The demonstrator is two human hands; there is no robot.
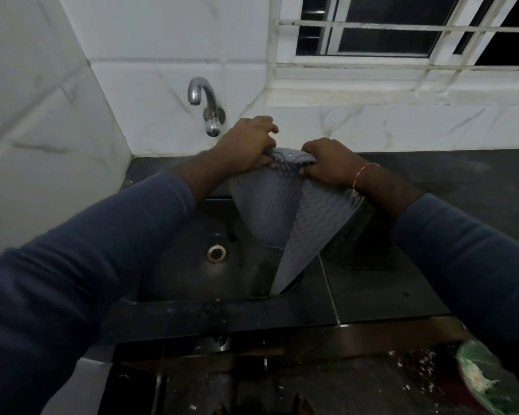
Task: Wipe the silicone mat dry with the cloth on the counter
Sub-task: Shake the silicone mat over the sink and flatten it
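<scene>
Silicone mat (285, 217); grey, bumpy, folded

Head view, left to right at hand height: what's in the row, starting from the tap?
In order: tap → left hand, gripping the top edge of the mat → the mat itself, hanging down between the hands → right hand, gripping the same edge → red thread on that wrist.
</scene>
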